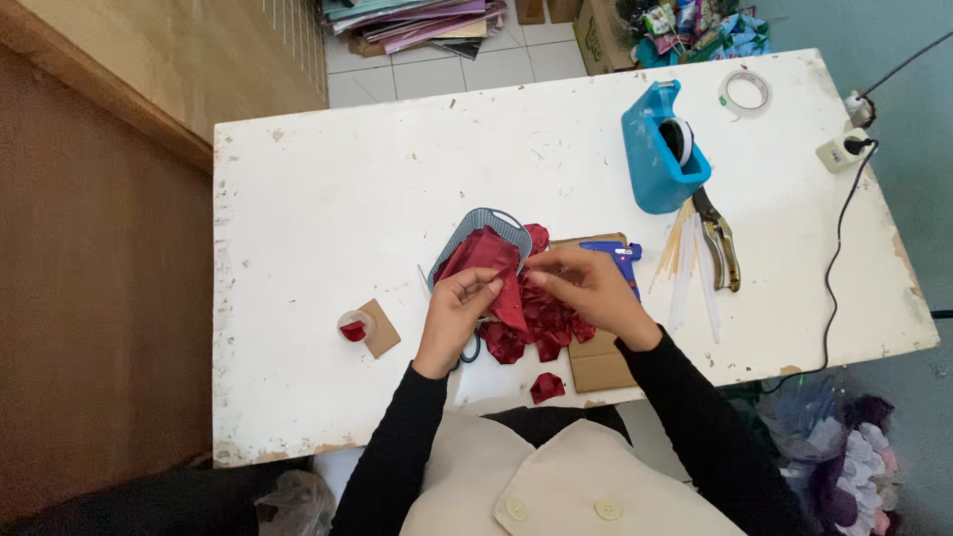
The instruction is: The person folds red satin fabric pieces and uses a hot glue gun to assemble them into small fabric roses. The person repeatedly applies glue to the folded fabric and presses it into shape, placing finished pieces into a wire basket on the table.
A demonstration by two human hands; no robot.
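- Cream garment with two buttons [556, 496] is seen nearest the camera, black sleeves running up from it to both hands.
- Left hand [459, 306] is closed narrowly on the near-left edge of a dark red fabric piece [493, 260], pinched between thumb and fingers.
- Right hand [588, 288] is pinched on the same fabric piece from the right, fingertips [537, 270] touching it; the piece is held just above the table, near its middle.
- A heap of red fabric petals [541, 323] is seen under and between the hands, partly on a brown cardboard sheet [599, 362].
- One loose red petal [546, 386] lies at the near edge of the white table [347, 199], just apart from the heap.
- A grey mesh basket [478, 224] is tilted behind the held fabric, touching it.
- A blue glue gun [615, 256] lies just beyond the right hand, on the cardboard.
- Pale sticks [687, 273] and metal pliers-like cutters [722, 243] are laid to the right, side by side.
- A blue tape dispenser [660, 149] stands far right; a tape roll [746, 91] lies beyond it.
- A small clear cup with red inside [353, 327] sits against a small cardboard square [381, 329], left of the left hand.
- A black cable [837, 258] runs down the right side from a plug adapter [844, 149].
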